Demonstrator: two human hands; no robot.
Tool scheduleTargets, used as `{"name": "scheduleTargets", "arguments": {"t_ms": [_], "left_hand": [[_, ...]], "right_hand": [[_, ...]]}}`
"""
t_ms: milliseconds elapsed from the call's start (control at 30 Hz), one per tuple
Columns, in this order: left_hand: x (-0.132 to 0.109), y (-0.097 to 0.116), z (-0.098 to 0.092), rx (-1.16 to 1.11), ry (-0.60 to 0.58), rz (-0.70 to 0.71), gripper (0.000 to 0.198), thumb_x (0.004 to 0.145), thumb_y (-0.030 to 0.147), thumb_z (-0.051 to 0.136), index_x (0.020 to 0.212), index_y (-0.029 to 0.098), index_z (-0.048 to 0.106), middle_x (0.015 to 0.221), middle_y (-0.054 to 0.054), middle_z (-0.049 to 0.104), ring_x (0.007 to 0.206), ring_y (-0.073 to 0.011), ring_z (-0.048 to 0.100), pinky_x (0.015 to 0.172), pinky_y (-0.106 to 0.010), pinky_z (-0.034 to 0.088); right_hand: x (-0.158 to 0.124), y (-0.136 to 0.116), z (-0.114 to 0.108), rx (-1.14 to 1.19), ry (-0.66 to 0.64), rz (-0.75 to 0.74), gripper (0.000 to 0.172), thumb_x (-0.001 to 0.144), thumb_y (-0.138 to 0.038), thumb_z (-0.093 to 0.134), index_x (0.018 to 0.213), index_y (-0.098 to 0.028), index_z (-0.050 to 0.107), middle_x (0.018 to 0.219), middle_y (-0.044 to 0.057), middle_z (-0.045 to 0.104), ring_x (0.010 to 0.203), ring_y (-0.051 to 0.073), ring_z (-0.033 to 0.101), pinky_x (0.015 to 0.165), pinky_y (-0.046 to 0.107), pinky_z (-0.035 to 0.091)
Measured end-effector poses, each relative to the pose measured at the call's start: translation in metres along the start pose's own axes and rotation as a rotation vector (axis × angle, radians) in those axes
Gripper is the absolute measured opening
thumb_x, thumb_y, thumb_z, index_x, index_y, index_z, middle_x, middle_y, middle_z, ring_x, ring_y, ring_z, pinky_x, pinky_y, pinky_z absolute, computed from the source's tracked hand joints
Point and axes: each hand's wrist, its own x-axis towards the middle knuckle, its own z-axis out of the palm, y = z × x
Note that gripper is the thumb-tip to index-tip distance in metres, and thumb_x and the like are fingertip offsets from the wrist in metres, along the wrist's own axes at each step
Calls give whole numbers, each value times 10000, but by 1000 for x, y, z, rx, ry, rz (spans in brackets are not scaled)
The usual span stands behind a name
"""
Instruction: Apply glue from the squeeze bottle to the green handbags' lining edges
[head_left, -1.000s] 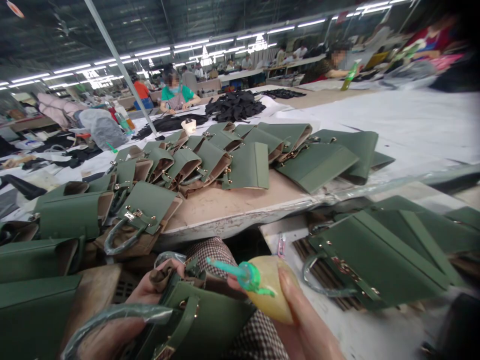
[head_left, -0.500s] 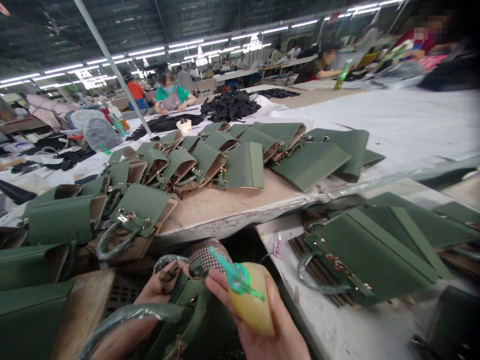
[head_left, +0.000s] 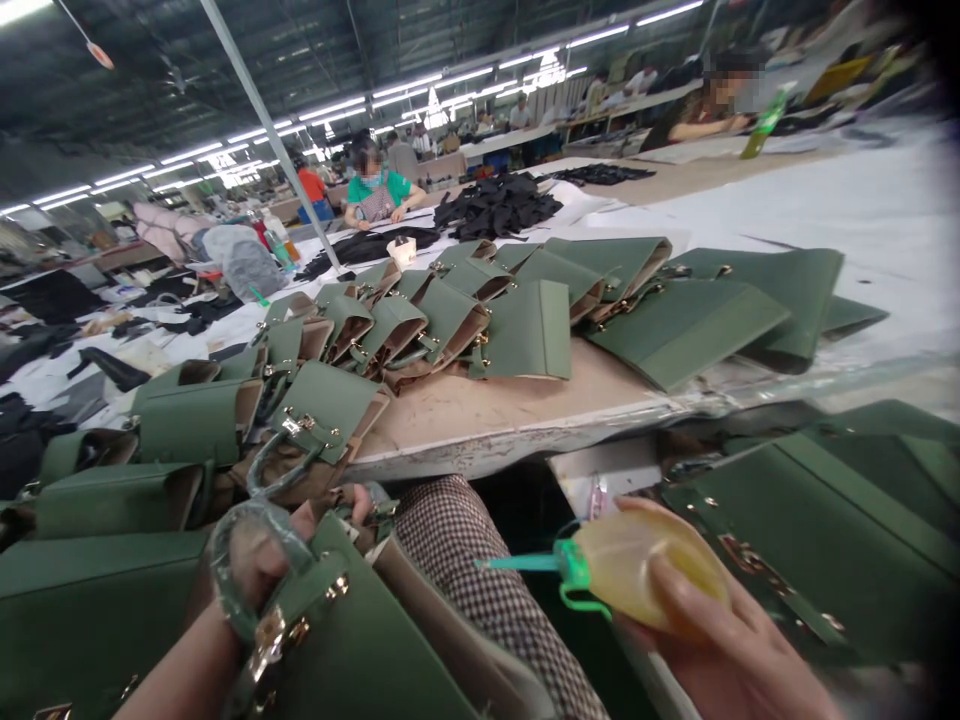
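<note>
My right hand is wrapped round a squeeze bottle of yellowish liquid. Its green nozzle points left, over my checkered-cloth lap. A green handbag with gold fittings lies tilted on the left side of my lap, its tan lining edge showing. My left forearm passes behind the bag's plastic-wrapped handle, and my left hand grips the bag near its top edge. The bag hides part of that hand. The nozzle tip is apart from the bag.
Several green handbags lie in rows on the table ahead. More bags are stacked at the right, and others lie close on the left. A metal pole rises behind the rows. Farther back, a person in green works beside black pieces.
My right hand has moved right with the bottle, away from the bag, and the nozzle has turned to point left. The bag in my left hand has turned, showing more of its front. The view has shifted left.
</note>
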Motion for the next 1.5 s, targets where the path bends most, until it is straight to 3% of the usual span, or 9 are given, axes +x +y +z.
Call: {"name": "scheduleTargets", "arguments": {"t_ms": [100,200,333,533,767,933,1133,1333,1500], "left_hand": [[14,2,15,88,-26,16,373,594,362,812,918,196,733,690,-34,664,726,-268,625,660,-348,513],[29,-8,27,113,-151,-21,325,627,347,811,899,202,708,707,-21,654,698,-231,609,622,-289,472],[45,-26,26,35,-288,-123,168,745,290,756,840,196,654,699,28,581,625,-148,517,601,-240,410],[58,-35,23,-9,-440,-115,273,719,284,806,904,198,626,753,31,564,634,-129,486,601,-233,412],[53,-20,35,-19,-459,-109,386,721,416,870,939,183,653,757,1,555,664,-150,477,631,-249,422],[51,-21,35,-2,-435,-106,302,821,406,777,980,174,666,803,-2,594,704,-159,530,668,-255,449],[42,-12,46,41,-373,-106,180,851,289,682,988,175,664,813,41,619,752,-145,532,698,-238,430],[57,-27,35,84,-453,-78,388,810,498,770,992,178,645,815,10,601,729,-156,515,675,-260,451],[63,-28,28,185,-503,-22,445,780,516,795,1026,182,636,824,-3,598,744,-172,497,714,-305,459]], "right_hand": [[4,9,-8,-68,-23,20,670,761,-508,888,1353,-287,663,1037,101,733,825,349,704,595,400,608],[6,13,-10,-140,-3,-14,679,777,-538,880,1371,-316,638,1069,80,725,823,300,687,617,345,600],[9,-2,-3,-345,29,-154,626,806,-570,868,1346,-343,648,1248,61,695,1002,292,683,788,305,602],[16,-26,18,-556,-62,-292,559,832,-582,842,1302,-329,676,1140,58,699,912,276,674,814,356,597],[27,-16,15,-706,-155,-568,525,883,-460,853,1342,-352,622,1192,65,679,927,271,693,783,346,570],[23,-16,17,-729,-120,-603,454,908,-464,832,1300,-372,621,1165,39,671,953,263,671,811,342,548],[26,-10,16,-822,-192,-687,480,945,-394,790,1366,-353,562,1246,65,641,1002,290,669,888,383,559],[28,-16,17,-905,-253,-754,461,977,-400,749,1372,-324,524,1209,57,635,954,245,677,830,323,582],[24,-23,12,-950,-265,-761,425,1002,-436,716,1362,-315,525,1212,55,648,973,230,689,814,289,595]]}}
